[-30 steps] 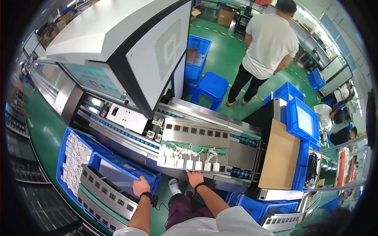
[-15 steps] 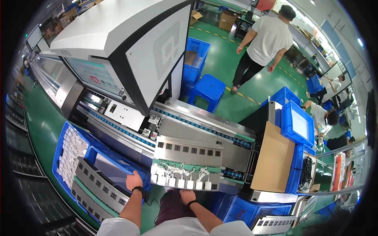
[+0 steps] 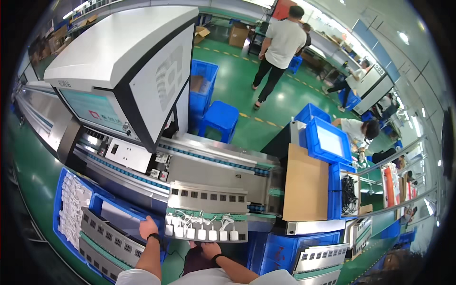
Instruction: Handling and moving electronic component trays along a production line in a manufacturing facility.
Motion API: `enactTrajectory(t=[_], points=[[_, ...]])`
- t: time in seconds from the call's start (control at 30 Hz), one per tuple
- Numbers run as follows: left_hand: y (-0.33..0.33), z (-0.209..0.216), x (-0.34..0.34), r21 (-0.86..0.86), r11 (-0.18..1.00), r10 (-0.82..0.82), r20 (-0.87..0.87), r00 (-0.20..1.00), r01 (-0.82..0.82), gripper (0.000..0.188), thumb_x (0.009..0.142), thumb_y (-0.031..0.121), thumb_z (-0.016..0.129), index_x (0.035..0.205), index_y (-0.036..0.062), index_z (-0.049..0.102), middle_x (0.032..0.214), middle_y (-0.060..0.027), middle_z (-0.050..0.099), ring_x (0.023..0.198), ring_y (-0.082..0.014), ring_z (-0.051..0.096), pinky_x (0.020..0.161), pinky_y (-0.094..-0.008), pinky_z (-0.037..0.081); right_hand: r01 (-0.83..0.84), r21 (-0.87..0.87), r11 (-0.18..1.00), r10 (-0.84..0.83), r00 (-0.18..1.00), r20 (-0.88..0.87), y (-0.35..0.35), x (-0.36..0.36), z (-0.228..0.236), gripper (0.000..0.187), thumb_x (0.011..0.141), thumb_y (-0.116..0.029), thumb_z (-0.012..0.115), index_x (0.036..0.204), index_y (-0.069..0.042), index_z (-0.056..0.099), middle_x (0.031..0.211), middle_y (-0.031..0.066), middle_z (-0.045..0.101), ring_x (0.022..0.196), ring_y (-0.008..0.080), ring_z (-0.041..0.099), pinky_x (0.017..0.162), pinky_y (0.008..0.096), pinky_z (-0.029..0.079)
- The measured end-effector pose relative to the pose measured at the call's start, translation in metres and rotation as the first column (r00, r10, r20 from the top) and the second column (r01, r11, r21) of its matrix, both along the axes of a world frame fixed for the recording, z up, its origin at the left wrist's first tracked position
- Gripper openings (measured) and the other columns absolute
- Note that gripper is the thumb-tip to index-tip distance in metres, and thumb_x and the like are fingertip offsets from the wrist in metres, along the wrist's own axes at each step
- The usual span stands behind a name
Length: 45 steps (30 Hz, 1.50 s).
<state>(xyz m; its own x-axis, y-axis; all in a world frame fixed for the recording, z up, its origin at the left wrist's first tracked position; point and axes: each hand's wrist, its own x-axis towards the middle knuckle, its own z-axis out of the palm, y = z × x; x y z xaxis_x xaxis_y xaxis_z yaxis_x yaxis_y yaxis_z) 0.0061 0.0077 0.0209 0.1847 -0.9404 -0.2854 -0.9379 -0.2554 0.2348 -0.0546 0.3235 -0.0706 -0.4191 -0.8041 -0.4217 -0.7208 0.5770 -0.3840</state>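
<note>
A metal socket tray [image 3: 207, 203] lies in front of me at the conveyor's near side, with dark sockets along its far half and a green strip across its middle. Several white plug-in chargers [image 3: 201, 234] with coiled white cables stand in its near row. My right hand [image 3: 210, 250] is closed at the tray's near edge, its fingertips partly hidden there. To the left, my left hand [image 3: 149, 229] curls over the rim of a blue crate [image 3: 124, 207]. A second socket tray [image 3: 108, 239] without chargers leans by that crate, beside a heap of white chargers and cables [image 3: 75, 209].
A white machine [image 3: 118, 52] with a screen stands over the conveyor [image 3: 221, 173]. Cardboard [image 3: 306, 185] and stacked blue bins [image 3: 328, 140] stand to the right, more socket trays [image 3: 320, 259] at lower right. Beyond are a blue stool [image 3: 219, 118] and a walking person [image 3: 282, 45].
My view has swung to the right, so the bench and machine sit further left in it. The walking person is farther off. Both hands keep their places on the crate and tray.
</note>
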Motion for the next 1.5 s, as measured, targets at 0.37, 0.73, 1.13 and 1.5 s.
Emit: enactTrajectory(t=[0.37, 0.73, 1.13, 1.5], points=[[-0.016, -0.035, 0.034, -0.013, 1.0, 0.004, -0.307, 0.952, -0.009, 0.048, 0.091, 0.041, 0.055, 0.109, -0.0012, 0.068, 0.107, -0.0281, 0.07, 0.104, -0.0463, 0.066, 0.091, -0.0552, 0.051, 0.005, -0.091, 0.996, -0.022, 0.982, -0.188, -0.01, -0.06, 0.135, 0.021, 0.089, -0.031, 0.066, 0.092, -0.011, 0.062, 0.082, 0.0139, 0.069, 0.083, 0.0348, 0.069, 0.07, 0.0512, 0.051], [0.048, 0.029, 0.111, -0.308, 0.927, -0.376, -0.761, 0.529, 0.216, 0.015, 0.091, 0.011, 0.061, 0.098, -0.0021, 0.064, 0.084, -0.0165, 0.066, 0.075, -0.0272, 0.063, 0.071, -0.038, 0.051, -0.01, -0.32, 0.947, -0.063, 0.974, -0.217, -0.084, -0.141, 0.343, 0.042, 0.086, -0.05, 0.073, 0.086, -0.01, 0.062, 0.075, 0.0148, 0.068, 0.075, 0.0379, 0.068, 0.064, 0.0481, 0.051], [0.124, 0.049, 0.127, -0.001, 0.913, -0.149, -0.931, 0.333, 0.408, 0.013, 0.091, 0.01, 0.06, 0.098, 0.0012, 0.066, 0.079, -0.0039, 0.066, 0.072, -0.0108, 0.061, 0.068, -0.027, 0.051, 0.164, -0.349, 0.923, -0.186, 0.982, -0.03, -0.022, -0.12, 0.443, 0.05, 0.08, -0.051, 0.078, 0.072, -0.007, 0.057, 0.068, 0.0166, 0.063, 0.068, 0.0404, 0.063, 0.064, 0.0477, 0.05], [0.178, 0.033, 0.156, 0.06, 0.942, -0.148, -0.806, 0.573, 0.329, 0.015, 0.089, 0.012, 0.062, 0.096, 0.0003, 0.067, 0.083, -0.0057, 0.07, 0.076, -0.0137, 0.065, 0.071, -0.0296, 0.053, -0.039, -0.184, 0.982, 0.047, 0.998, 0.037, 0.012, -0.119, 0.371, 0.055, 0.088, -0.06, 0.066, 0.08, -0.006, 0.07, 0.073, 0.0196, 0.068, 0.073, 0.0417, 0.067, 0.064, 0.0497, 0.052]])
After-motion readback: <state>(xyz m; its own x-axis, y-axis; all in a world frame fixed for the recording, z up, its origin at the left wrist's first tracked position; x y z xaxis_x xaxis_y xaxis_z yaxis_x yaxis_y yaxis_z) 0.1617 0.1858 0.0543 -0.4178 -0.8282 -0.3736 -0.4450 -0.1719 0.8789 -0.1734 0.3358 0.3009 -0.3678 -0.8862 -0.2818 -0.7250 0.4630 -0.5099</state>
